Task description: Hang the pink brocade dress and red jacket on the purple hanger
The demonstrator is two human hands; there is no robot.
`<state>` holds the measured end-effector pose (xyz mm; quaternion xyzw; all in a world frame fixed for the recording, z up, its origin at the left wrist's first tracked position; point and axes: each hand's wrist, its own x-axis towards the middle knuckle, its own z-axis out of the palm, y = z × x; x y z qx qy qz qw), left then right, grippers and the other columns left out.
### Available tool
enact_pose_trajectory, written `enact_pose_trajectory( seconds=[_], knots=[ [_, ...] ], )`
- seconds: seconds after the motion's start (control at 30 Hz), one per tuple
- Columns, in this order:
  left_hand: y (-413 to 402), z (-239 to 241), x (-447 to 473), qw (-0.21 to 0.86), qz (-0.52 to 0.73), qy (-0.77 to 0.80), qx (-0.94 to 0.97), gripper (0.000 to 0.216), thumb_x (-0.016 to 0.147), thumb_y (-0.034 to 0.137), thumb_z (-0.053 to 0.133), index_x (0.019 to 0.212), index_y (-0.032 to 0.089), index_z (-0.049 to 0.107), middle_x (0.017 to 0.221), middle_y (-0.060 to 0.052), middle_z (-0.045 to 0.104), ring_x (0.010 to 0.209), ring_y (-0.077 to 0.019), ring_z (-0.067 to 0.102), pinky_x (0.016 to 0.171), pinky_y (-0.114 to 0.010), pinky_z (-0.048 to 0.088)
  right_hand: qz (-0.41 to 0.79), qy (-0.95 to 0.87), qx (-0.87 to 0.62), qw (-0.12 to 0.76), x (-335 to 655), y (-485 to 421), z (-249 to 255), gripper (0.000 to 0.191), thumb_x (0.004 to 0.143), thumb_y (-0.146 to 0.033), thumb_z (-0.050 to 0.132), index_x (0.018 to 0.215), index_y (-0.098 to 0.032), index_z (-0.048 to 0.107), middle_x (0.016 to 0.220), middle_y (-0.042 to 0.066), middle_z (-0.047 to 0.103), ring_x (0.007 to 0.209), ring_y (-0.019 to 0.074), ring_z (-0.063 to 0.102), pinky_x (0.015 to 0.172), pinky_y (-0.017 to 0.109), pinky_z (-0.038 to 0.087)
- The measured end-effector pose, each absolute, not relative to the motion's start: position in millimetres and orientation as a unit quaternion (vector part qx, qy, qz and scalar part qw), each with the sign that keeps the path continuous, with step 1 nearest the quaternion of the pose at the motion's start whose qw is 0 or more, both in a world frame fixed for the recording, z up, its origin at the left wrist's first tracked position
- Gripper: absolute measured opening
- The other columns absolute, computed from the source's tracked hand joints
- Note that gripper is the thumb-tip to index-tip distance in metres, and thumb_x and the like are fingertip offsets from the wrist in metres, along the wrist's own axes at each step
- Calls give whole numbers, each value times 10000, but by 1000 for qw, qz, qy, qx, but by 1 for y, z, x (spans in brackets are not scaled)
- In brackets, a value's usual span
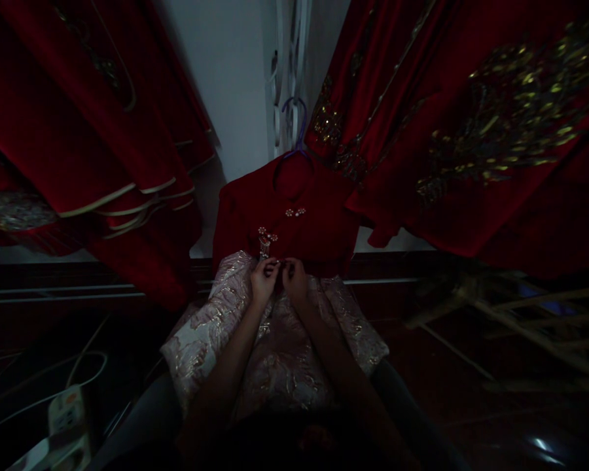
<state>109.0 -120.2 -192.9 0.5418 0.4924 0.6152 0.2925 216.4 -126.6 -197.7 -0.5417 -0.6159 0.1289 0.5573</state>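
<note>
A red top point(302, 190) hangs in front of me on a purple hanger point(299, 131). Beaded floral fasteners point(295, 212) sit below its neckline, and a beaded ornament with dangling strands point(265, 242) lies lower on the left. At the front of the top, my left hand point(265, 278) pinches the red cloth with its fingertips. My right hand point(295, 280) is closed in a pinch close beside it, also at the red cloth. The dim light hides the small detail between the fingers. Beneath both hands spreads a pale, shiny brocade cloth point(285, 356) over my lap.
Red garments with pale edging point(103, 150) hang at the left. More red garments with gold sequins point(520, 104) hang at the right. A power strip point(66, 418) with a cable is at lower left, and a wooden frame point(520, 320) stands at the right.
</note>
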Motion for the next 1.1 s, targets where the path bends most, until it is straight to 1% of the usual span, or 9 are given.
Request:
enact_pose_trajectory(
  seconds=[0.17, 0.3, 0.4, 0.57, 0.7, 0.83, 0.9, 0.97, 1.1],
  knots=[
    [-120, -191, 108, 310, 614, 496, 529, 250, 768, 382, 671, 907, 174, 665, 889, -48, 690, 727, -120, 640, 627, -219, 510, 125, -618, -542, 556, 216, -126, -200, 231, 878, -215, 432, 1053, -175, 577, 1034, 102, 637, 955, 194, 591, 827, 326, 489],
    [-122, -187, 108, 312, 616, 498, 525, 254, 773, 394, 666, 890, 169, 644, 862, -42, 679, 767, -130, 654, 655, -224, 515, 131, -635, -537, 541, 216, -128, -197, 199, 870, -214, 451, 1025, -179, 571, 1012, 93, 634, 909, 191, 593, 794, 320, 496],
    [-124, -184, 109, 309, 613, 497, 530, 249, 776, 393, 664, 878, 169, 627, 808, -27, 667, 726, -120, 644, 630, -210, 498, 129, -634, -541, 538, 215, -128, -195, 177, 862, -216, 465, 1004, -176, 564, 975, 90, 621, 878, 191, 584, 768, 316, 496],
    [-124, -182, 107, 320, 625, 489, 518, 248, 773, 398, 664, 849, 167, 613, 762, -10, 650, 670, -106, 623, 609, -201, 481, 113, -645, -541, 527, 210, -126, -195, 194, 832, -194, 489, 1014, -173, 555, 982, 92, 600, 919, 200, 561, 810, 327, 484],
    [-123, -182, 103, 356, 630, 482, 493, 257, 747, 399, 682, 814, 155, 642, 767, -21, 672, 697, -122, 636, 653, -221, 495, 104, -654, -538, 522, 208, -125, -196, 219, 819, -197, 506, 1032, -169, 544, 1002, 94, 595, 940, 206, 552, 842, 339, 473],
    [-120, -187, 101, 421, 611, 460, 487, 273, 744, 425, 668, 750, 154, 698, 751, -37, 699, 745, -147, 647, 735, -260, 509, 87, -632, -565, 524, 207, -125, -198, 206, 825, -270, 538, 1006, -172, 532, 982, 95, 588, 935, 217, 544, 840, 356, 464],
    [-118, -188, 101, 454, 621, 444, 460, 282, 728, 437, 673, 753, 158, 704, 768, -43, 705, 769, -157, 653, 742, -275, 519, 80, -617, -582, 523, 206, -125, -197, 202, 832, -297, 537, 992, -173, 526, 971, 95, 586, 914, 218, 545, 820, 358, 464],
    [-117, -187, 101, 474, 642, 431, 420, 303, 724, 451, 662, 798, 160, 698, 821, -53, 708, 778, -161, 658, 704, -277, 530, 78, -605, -595, 524, 205, -125, -197, 194, 845, -297, 516, 992, -170, 522, 969, 99, 587, 894, 216, 549, 804, 356, 463],
    [-115, -172, 102, 477, 683, 414, 369, 330, 773, 443, 609, 917, 156, 685, 967, -81, 699, 796, -142, 660, 673, -257, 532, 76, -584, -589, 553, 204, -128, -199, 183, 848, -248, 461, 1001, -159, 508, 964, 110, 580, 866, 208, 548, 787, 354, 461]
  ],
)
